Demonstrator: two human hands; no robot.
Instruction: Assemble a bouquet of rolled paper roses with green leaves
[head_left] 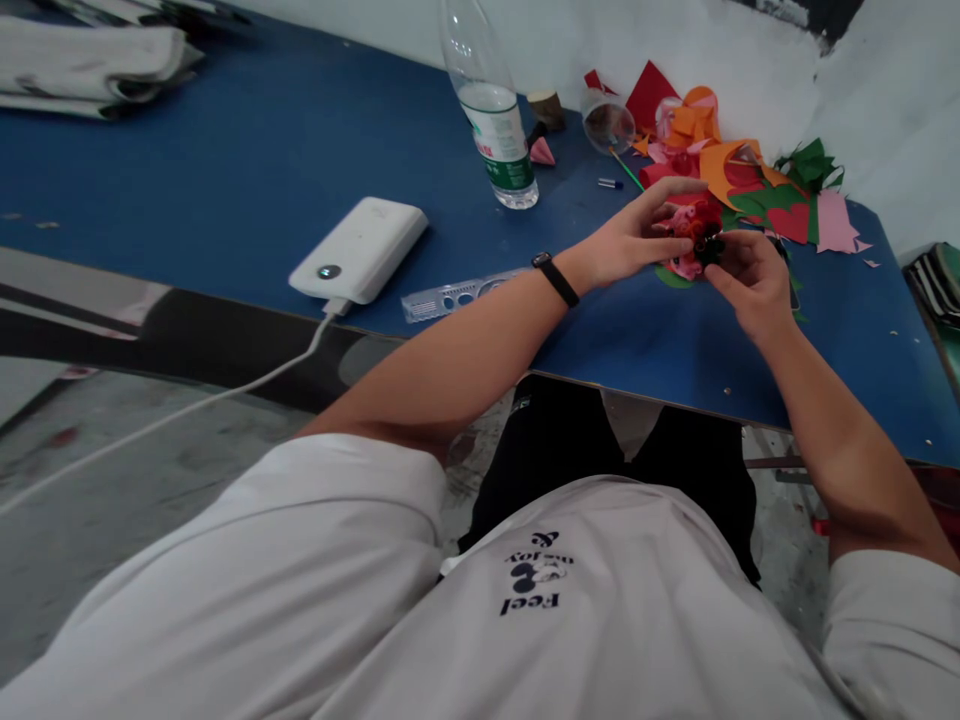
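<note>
Bundle of red and pink pieces (702, 218), apparently flower-like and with a dark part on its right side, is located right of the bottle (491, 112) and somewhat nearer to me, held over the blue table (225, 180). My left hand (637, 232) is curled around its left side, thumb in front and forefinger above. My right hand (754, 280) has thumb and forefinger closed at the dark part; the exact contact is too small to make out.

Handling, as judged: very light, soft at the outer folds, easily crushed or creased, unlikely to slip. I would take hold at the dark part, with a light pinch, and keep pressure off the red folds. Material is not confirmed; coloured paper scraps (796, 222) lie right of the bottle, beyond my hands.

Markings: the bottle carries a white and green label (495, 132) with red characters I cannot read. Left of the bottle, the white power bank (364, 250) shows a small lit display, figures illegible. Nearer to me than the bottle, my shirt (600, 590) bears "Feel", "Joy" and "&", inverted from my view, beside a dark printed figure.
</note>
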